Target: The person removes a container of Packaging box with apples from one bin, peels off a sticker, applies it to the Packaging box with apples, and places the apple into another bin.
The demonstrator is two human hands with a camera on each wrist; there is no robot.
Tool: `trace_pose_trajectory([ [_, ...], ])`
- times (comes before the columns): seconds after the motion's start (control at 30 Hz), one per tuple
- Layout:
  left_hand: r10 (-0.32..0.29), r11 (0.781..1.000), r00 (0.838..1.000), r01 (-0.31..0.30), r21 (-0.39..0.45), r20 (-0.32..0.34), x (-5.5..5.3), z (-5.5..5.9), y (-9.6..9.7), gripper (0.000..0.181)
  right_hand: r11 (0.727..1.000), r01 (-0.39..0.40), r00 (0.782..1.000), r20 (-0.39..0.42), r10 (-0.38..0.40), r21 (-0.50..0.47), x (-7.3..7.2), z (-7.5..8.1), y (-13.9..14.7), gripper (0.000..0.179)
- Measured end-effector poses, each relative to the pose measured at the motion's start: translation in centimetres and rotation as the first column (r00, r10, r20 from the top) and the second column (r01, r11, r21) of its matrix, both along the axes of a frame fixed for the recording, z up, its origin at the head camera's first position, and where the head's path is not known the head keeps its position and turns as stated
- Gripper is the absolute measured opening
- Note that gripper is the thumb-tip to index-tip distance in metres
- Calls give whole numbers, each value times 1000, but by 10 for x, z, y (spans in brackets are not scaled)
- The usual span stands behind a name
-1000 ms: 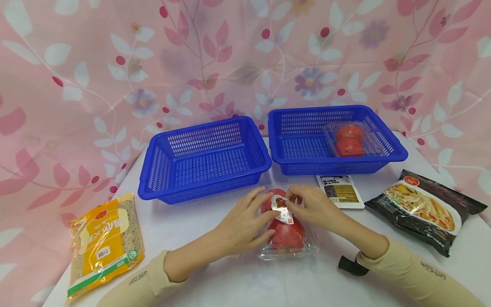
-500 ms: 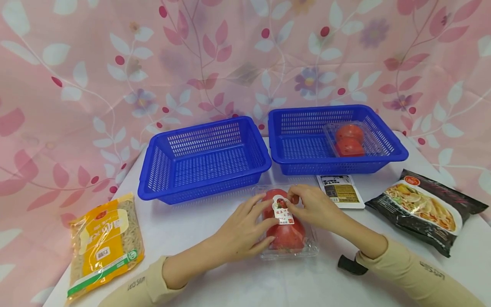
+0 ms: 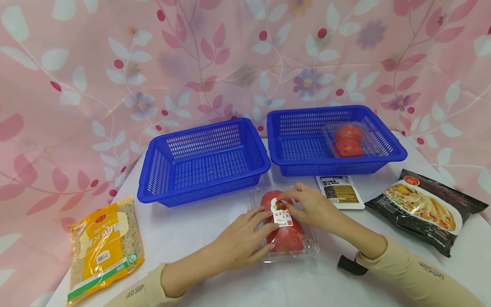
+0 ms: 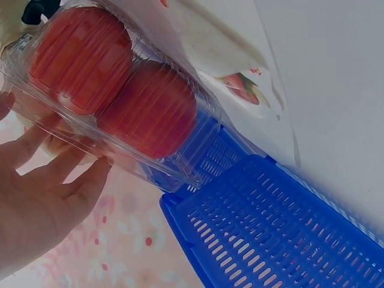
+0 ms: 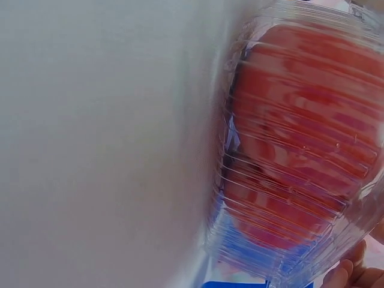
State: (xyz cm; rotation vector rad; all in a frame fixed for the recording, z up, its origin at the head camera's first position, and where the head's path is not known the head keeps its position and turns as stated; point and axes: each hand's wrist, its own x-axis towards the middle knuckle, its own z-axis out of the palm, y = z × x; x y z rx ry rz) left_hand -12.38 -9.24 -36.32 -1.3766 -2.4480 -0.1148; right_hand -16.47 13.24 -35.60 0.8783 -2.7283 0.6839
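Observation:
A clear plastic fruit box (image 3: 307,238) with round red fruits (image 3: 287,238) inside lies on the white table in the head view. A white printed label (image 3: 283,216) with a red fruit picture lies on its lid. My left hand (image 3: 243,238) rests along the box's left side, fingers spread, fingertips at the lid and label. My right hand (image 3: 312,204) comes from the right, index finger and thumb touching the label's upper part. In the left wrist view, fingers (image 4: 84,180) reach the box's side. The right wrist view shows right-hand fingers (image 5: 345,276) below the box's corner.
Behind stand two blue baskets; the left basket (image 3: 203,187) holds nothing, the right basket (image 3: 341,162) another fruit box (image 3: 370,140). A yellow food bag (image 3: 105,251) lies left. To the right are a small flat packet (image 3: 341,192), a black noodle bag (image 3: 426,209) and a black object (image 3: 350,265).
The label, slanted and glinting a second ago, now lies flatter with its print readable. My right index finger has shifted left over its top; my left hand has slid slightly down.

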Motion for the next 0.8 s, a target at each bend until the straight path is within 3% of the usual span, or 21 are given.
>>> trace_pose_trajectory([
  [0.23, 1, 1000, 999, -1, -1, 39, 0, -1, 0, 41, 1000, 8, 1000, -20, -7, 14, 6, 0, 4, 23],
  [0.33, 28, 1000, 994, -27, -15, 108, -1, -2, -1, 46, 1000, 14, 1000, -19, -14, 11, 10, 0, 6, 25],
  [0.43, 75, 997, 974, -68, -40, 212, -2, -2, -2, 51, 1000, 20, 999, -37, -19, 17, 13, -1, 8, 26],
  [0.63, 138, 990, 914, -132, -43, 381, 1, 1, -3, 56, 996, 44, 999, -28, -42, 80, 20, 0, 11, 34],
  [0.8, 135, 990, 909, -140, -16, 396, 2, 1, -1, 55, 988, 65, 997, -46, -59, 143, 27, 2, 12, 36],
])
